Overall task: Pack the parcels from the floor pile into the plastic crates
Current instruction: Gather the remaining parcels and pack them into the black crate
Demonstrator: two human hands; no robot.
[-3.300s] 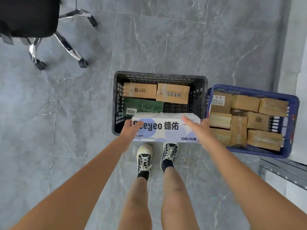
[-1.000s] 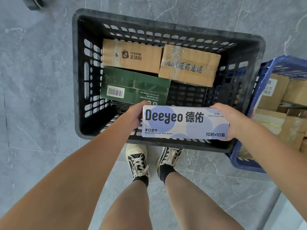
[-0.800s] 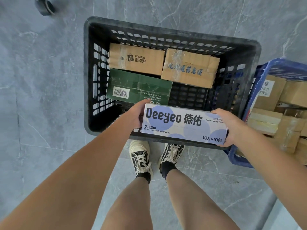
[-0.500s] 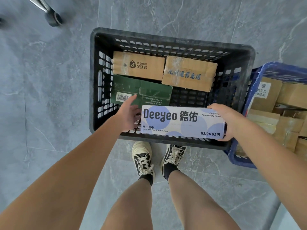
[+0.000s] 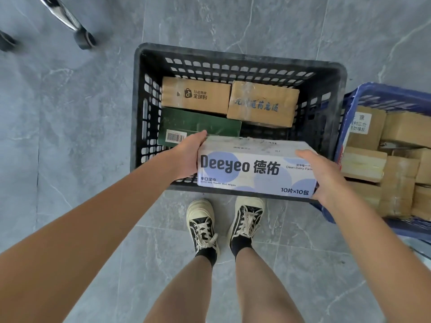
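Black crate (image 5: 140,108): 2 brown cartons and 1 green box at its far side. Wipes box (image 5: 254,169) over its near rim, left hand (image 5: 186,157) and right hand (image 5: 324,176) clasping the ends. Blue crate (image 5: 345,127) adjoining, full.

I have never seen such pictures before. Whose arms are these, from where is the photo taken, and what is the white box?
There is no machine here. A person wears a camera on the head, so you look down along their own arms and legs to the shoes on a grey tiled floor. The left hand and right hand hold the ends of a white wet-wipes box over the near edge of a black crate. Inside lie two brown cartons and a green box. Beside it stands a blue crate full of brown parcels.
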